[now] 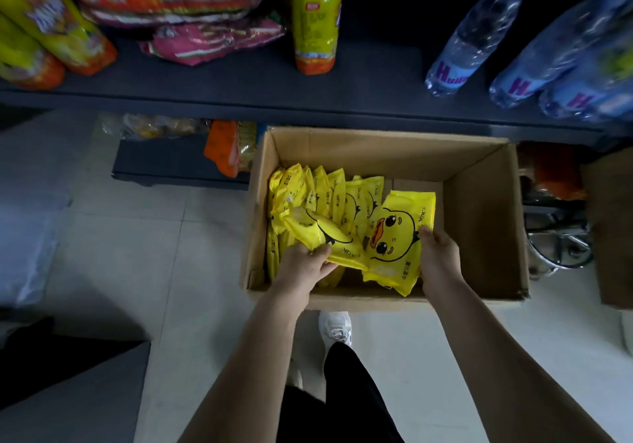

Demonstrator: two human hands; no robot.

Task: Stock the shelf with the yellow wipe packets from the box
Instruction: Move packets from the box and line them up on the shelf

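Observation:
An open cardboard box [479, 209] stands on the floor below the dark shelf [239, 82]. Inside it, several yellow wipe packets [329, 192] stand on edge along the left side. My left hand [305, 266] grips one yellow packet [325, 233] by its near end, tilted over the others. My right hand [436, 254] holds the right edge of another yellow packet [397, 237], whose duck face points up. Both hands are inside the box near its front wall.
On the shelf stand a yellow bottle [317, 21], water bottles [479, 34] at the right, and snack bags [191, 41] at the left. A lower shelf [164, 161] holds orange packs [226, 148]. My shoe [335, 329] is just in front of the box.

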